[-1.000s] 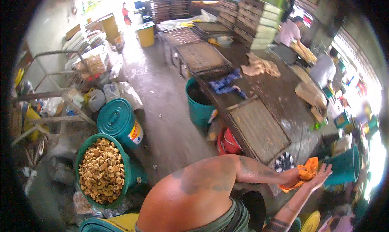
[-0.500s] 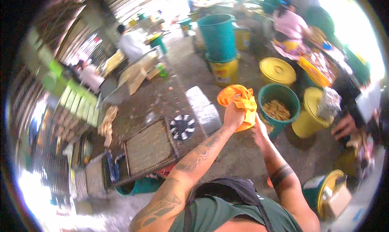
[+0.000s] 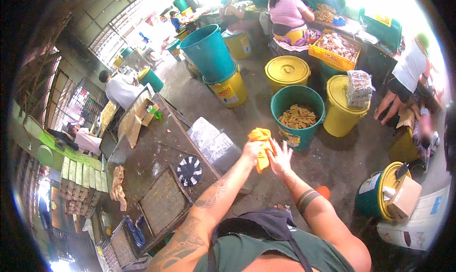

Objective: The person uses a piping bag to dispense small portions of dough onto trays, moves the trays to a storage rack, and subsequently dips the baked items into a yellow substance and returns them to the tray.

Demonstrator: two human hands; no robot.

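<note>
Rubbing is what it looks like from here: the person's left hand (image 3: 253, 150) grips a crumpled yellow-orange cloth (image 3: 261, 146) in a closed fist, while the right hand (image 3: 280, 158) lies against the cloth with its fingers spread open. The cloth is held up between the two hands, just this side of the green bucket (image 3: 298, 116) and above the wet concrete floor (image 3: 332, 162).

That green bucket, open and filled with pale tan strips, is my marker. To its left a dark, stained worktable (image 3: 156, 162) runs away along the floor, carrying a flat mesh tray (image 3: 164, 201), a small round black-and-white disc (image 3: 189, 171) and a torn cardboard sheet (image 3: 135, 120); clear plastic bags (image 3: 211, 141) slump between table and bucket. Right of the bucket stands a yellow lidded drum (image 3: 343, 108) with a bundle of clear packets (image 3: 359, 87) on its lid. Nearer than that and further right, a teal bucket (image 3: 377, 193) with a yellow rim holds a brown carton (image 3: 403, 198).

Beyond the green bucket sit another yellow lidded drum (image 3: 287, 71) and a tall teal barrel (image 3: 209, 51) stacked in a yellow pail (image 3: 230, 89) with a red-and-white label. Farther still, a yellow crate (image 3: 335, 48) of pale pieces rests beside a seated person in pink (image 3: 287, 13), under a corrugated roof.
</note>
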